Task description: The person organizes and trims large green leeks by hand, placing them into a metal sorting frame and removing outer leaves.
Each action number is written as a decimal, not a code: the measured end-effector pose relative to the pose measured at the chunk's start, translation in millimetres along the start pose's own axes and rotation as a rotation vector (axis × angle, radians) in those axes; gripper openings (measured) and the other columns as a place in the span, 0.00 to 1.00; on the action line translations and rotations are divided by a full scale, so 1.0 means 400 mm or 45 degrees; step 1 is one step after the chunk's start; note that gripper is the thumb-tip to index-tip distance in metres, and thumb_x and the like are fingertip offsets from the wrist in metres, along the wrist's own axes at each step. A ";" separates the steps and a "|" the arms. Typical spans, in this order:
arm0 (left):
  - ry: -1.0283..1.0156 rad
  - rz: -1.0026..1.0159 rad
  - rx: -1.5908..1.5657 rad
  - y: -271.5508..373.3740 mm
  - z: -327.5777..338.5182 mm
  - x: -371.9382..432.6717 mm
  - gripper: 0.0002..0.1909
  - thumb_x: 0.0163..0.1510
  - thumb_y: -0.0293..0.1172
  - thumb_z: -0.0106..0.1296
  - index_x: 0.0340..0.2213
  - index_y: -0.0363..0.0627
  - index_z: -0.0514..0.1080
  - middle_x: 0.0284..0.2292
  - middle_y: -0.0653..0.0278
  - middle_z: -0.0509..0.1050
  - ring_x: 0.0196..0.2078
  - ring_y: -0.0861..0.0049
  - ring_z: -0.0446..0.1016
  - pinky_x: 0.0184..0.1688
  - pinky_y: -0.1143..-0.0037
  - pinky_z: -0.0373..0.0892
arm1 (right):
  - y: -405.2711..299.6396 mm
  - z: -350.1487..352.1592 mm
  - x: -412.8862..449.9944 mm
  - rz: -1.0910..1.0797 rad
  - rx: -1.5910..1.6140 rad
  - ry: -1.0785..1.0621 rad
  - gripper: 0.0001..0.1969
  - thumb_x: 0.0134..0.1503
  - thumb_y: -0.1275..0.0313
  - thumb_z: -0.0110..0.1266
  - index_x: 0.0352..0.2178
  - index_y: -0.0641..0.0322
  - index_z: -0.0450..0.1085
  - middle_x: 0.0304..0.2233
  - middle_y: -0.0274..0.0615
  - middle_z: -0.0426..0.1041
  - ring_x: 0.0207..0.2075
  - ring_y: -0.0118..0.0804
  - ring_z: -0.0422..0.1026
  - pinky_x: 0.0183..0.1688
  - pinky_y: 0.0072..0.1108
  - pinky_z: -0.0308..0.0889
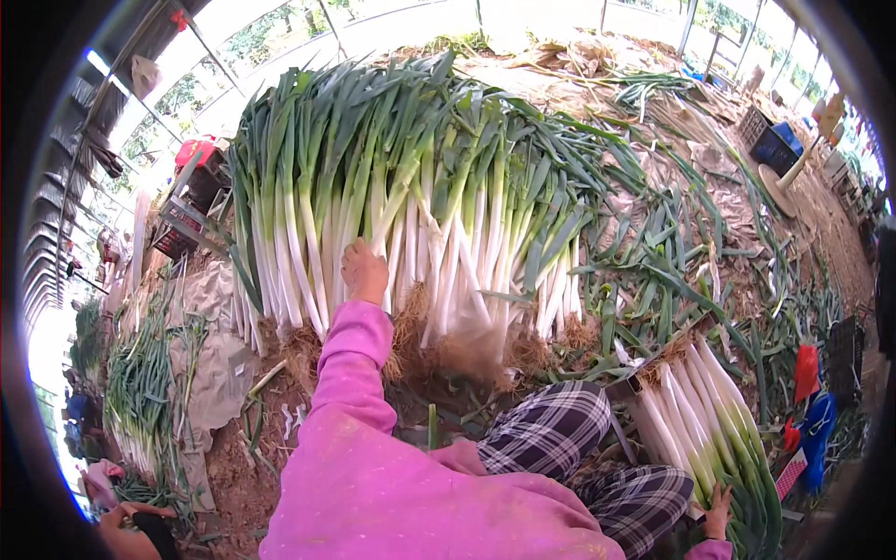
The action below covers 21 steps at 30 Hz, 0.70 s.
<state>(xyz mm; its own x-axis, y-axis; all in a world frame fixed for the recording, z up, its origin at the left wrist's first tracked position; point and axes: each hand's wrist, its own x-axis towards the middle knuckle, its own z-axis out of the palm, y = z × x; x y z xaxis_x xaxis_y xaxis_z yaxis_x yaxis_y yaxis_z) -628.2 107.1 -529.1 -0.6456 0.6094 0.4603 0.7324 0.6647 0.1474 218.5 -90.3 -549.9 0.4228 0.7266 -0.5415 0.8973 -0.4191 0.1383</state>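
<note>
A broad pile of long green onions [336,182] lies before me, white shanks and brown roots towards me, dark leaves away. My left hand [365,271] reaches into the white shanks at the pile's left middle, its fingers curled on a stalk. At my right side, a smaller bundle of green onions [700,406] rests on a metal frame [623,388], its roots pointing away from me. My right hand [718,512] lies on that bundle where white turns to green. How firmly its fingers hold there is hidden.
Loose leaves [672,245] litter the ground to the right. More green onions [143,385] lie at left, near another person's arm [129,535]. A black crate [766,143] and a round-based stand [777,189] are far right. Blue and red plastic [815,427] hangs beyond the bundle.
</note>
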 end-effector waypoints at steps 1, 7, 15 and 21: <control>0.006 -0.006 -0.019 0.004 0.012 0.010 0.16 0.49 0.30 0.51 0.41 0.40 0.68 0.40 0.52 0.70 0.46 0.59 0.68 0.46 0.66 0.66 | -0.008 -0.008 -0.005 0.005 0.002 0.020 0.53 0.37 0.54 0.67 0.62 0.39 0.44 0.66 0.46 0.32 0.65 0.51 0.38 0.54 0.63 0.43; -0.591 0.139 -0.378 0.159 0.084 -0.057 0.20 0.48 0.36 0.52 0.41 0.41 0.63 0.30 0.49 0.74 0.34 0.50 0.74 0.39 0.60 0.69 | -0.071 -0.098 -0.090 0.058 -0.185 0.340 0.41 0.40 0.61 0.64 0.57 0.55 0.56 0.64 0.47 0.41 0.65 0.49 0.43 0.57 0.58 0.44; -0.380 -0.052 -0.626 0.195 0.131 -0.009 0.30 0.40 0.31 0.52 0.47 0.39 0.59 0.28 0.49 0.74 0.32 0.57 0.75 0.33 0.63 0.70 | -0.210 -0.298 -0.167 -0.034 0.163 0.625 0.32 0.44 0.67 0.59 0.53 0.59 0.62 0.62 0.47 0.48 0.62 0.48 0.50 0.60 0.49 0.45; -1.251 -0.361 -1.964 0.207 0.008 0.065 0.21 0.46 0.28 0.51 0.43 0.34 0.62 0.29 0.56 0.71 0.30 0.70 0.74 0.31 0.73 0.74 | -0.293 -0.298 -0.208 -0.374 0.401 0.732 0.30 0.43 0.73 0.58 0.50 0.69 0.63 0.61 0.55 0.50 0.61 0.53 0.51 0.61 0.30 0.50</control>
<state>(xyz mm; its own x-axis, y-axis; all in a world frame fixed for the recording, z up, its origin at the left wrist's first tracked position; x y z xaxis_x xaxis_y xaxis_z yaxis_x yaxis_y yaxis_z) -585.0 179.2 -507.9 -0.2338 0.9404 -0.2469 -0.2476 0.1880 0.9504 93.4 -36.6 -422.1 0.2470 0.9689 0.0150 0.9418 -0.2365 -0.2389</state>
